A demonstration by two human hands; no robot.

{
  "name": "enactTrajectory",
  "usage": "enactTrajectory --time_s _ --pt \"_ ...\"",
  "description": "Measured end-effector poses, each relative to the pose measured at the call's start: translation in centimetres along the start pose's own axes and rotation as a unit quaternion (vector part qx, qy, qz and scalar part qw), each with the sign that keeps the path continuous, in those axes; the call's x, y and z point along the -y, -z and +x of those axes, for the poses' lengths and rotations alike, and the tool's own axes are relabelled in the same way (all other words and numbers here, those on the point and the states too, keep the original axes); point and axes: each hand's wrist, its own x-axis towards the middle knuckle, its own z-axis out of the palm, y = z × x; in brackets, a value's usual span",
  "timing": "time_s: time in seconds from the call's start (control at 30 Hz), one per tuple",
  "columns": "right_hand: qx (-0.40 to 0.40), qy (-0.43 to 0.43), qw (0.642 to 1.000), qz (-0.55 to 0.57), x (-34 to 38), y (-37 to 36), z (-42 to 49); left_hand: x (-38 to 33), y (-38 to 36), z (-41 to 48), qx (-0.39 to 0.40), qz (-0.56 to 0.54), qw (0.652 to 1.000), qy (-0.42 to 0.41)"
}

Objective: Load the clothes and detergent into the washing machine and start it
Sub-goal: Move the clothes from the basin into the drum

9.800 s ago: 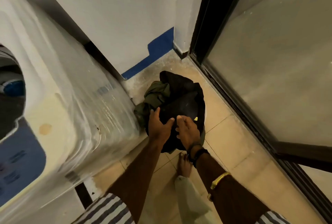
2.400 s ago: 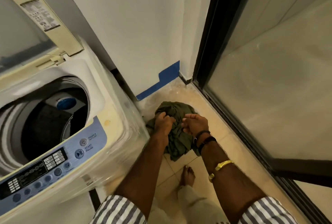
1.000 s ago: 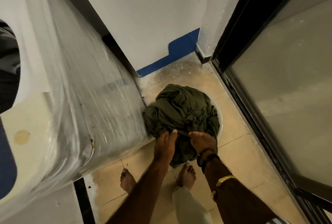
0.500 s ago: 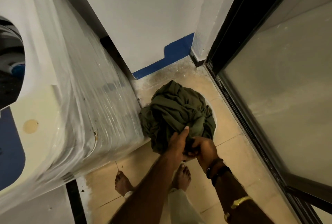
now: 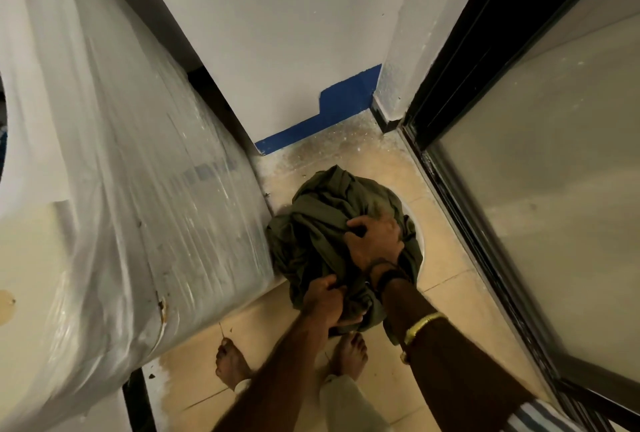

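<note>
Since half a second ago the right hand (image 5: 375, 241) has moved forward from the near edge onto the top of the crumpled olive-green cloth garment (image 5: 322, 223), its fingers (image 5: 356, 223) curled and clamped into the fabric. Left hand (image 5: 323, 296) grips the garment's near lower edge, fingers closed on a bunched fold. Garment sits in a round white basin (image 5: 417, 234) on the beige tiled floor (image 5: 450, 293), touching the side of the plastic-wrapped white washing machine (image 5: 138, 206). Two bare feet (image 5: 230, 362) stand just behind it.
</note>
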Motion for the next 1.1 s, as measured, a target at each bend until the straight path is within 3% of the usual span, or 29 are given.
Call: enactTrajectory --time_s 0.1,0.17,0.27,0.37,0.47,0.57,0.67,0.8,0.93,1.0,1.1 --pt "0.103 0.01 0.99 -0.091 0.8 -0.2 0.8 -0.1 0.6 -0.2 0.015 -0.015 1.0 0.002" --pt "0.086 0.018 0.991 -0.099 0.3 -0.4 0.9 -0.1 1.0 0.1 0.027 -0.023 0.999 0.002" --pt "0.031 0.005 0.999 -0.009 -0.9 0.1 0.7 -0.9 0.9 -0.6 0.033 -0.06 0.998 0.009" --pt "0.063 0.009 0.998 -0.002 -1.6 0.9 -0.2 -2.3 0.7 -1.9 0.038 -0.182 0.982 0.037" --pt "0.112 0.026 0.993 -0.025 -2.2 1.8 -1.6 -3.2 1.0 -3.1 0.121 -0.32 0.939 0.042" --pt "0.133 0.058 0.989 -0.016 -2.2 2.9 -3.5 -4.1 0.8 -2.9 0.161 -0.254 0.954 0.019" --pt "0.17 0.08 0.982 0.028 -1.9 4.0 -5.5 -4.8 -0.2 -1.6 0.092 -0.181 0.979 0.027" --pt "0.188 0.089 0.973 0.101 -2.6 4.4 -7.5 -5.3 -0.6 -1.9 -0.017 -0.103 0.994 -0.024" --pt "0.114 0.073 0.972 0.19 -4.7 2.7 -8.9 -5.3 0.4 -0.2 -0.078 -0.031 0.995 -0.061" --pt "0.006 0.03 0.97 0.24 -5.5 1.8 -9.0 -5.6 0.9 0.4 -0.104 0.03 0.991 -0.084" --pt "-0.177 -0.111 0.95 0.234 -7.0 1.4 -8.3 -5.7 1.9 1.7 -0.135 0.184 0.964 -0.135"
